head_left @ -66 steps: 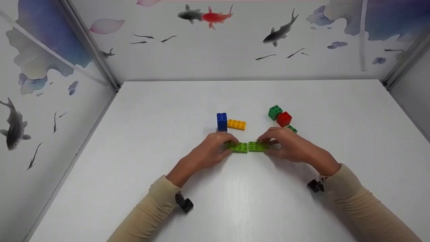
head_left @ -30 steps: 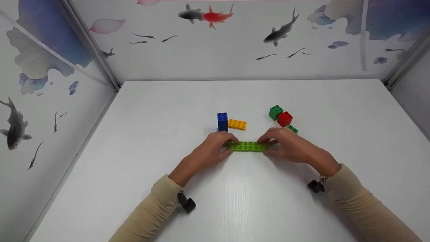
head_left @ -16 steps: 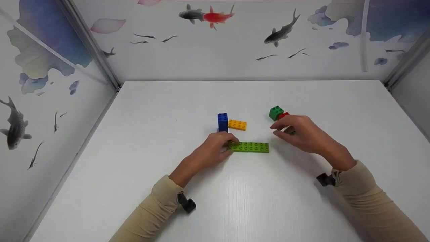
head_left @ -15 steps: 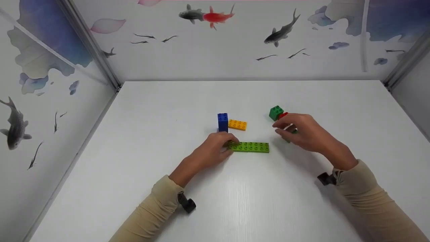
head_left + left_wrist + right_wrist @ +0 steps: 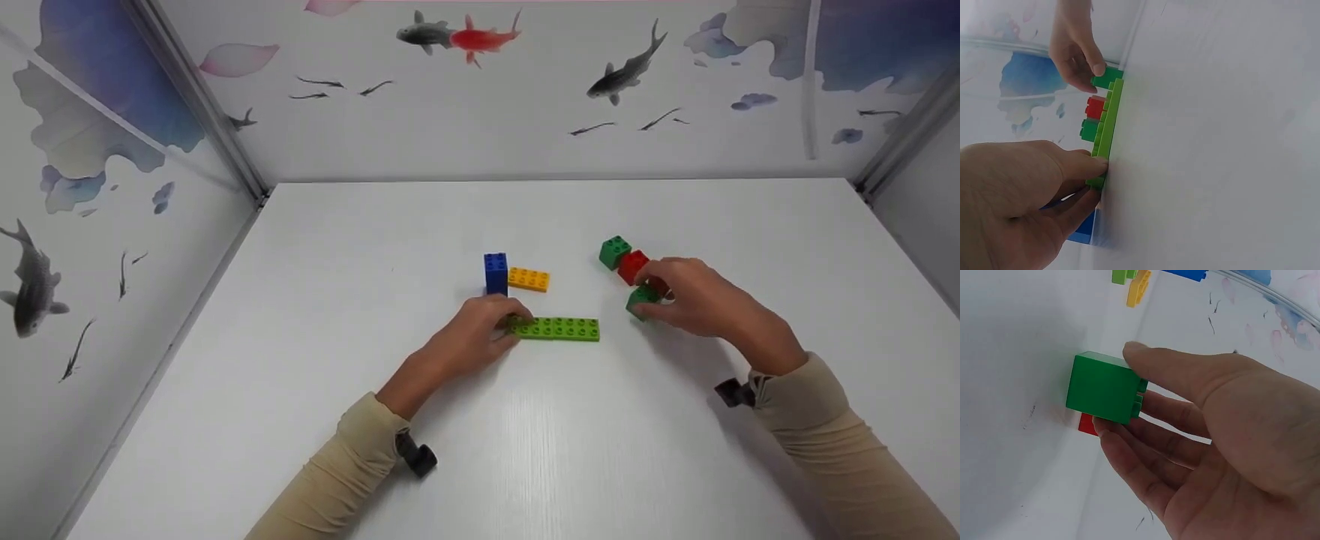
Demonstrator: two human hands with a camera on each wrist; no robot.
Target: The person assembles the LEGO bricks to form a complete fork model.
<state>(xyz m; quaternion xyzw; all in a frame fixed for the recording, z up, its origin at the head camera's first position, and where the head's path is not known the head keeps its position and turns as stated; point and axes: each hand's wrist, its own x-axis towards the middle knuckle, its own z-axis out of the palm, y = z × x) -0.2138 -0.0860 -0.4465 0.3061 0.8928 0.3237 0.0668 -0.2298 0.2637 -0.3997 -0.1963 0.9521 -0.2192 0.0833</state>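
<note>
My left hand pinches the left end of a lime-green strip, two toy brick plates set end to end flat on the table. In the left wrist view, thumb and fingers grip either side of the strip. To the right, my right hand holds a green toy brick between thumb and fingers. Its studs face the palm in the right wrist view, where the green brick partly covers a red brick. More red shows under the right fingers in the head view, mostly hidden.
A tall blue brick stands behind the left hand, with a flat yellow plate beside it. Beyond the right hand, a red brick sits against another green brick. White walls with painted fish border the white table.
The two lime plates were pushed together end to end. My right hand then left them, moved right and back, and took hold of the green brick. The left hand stayed put.
</note>
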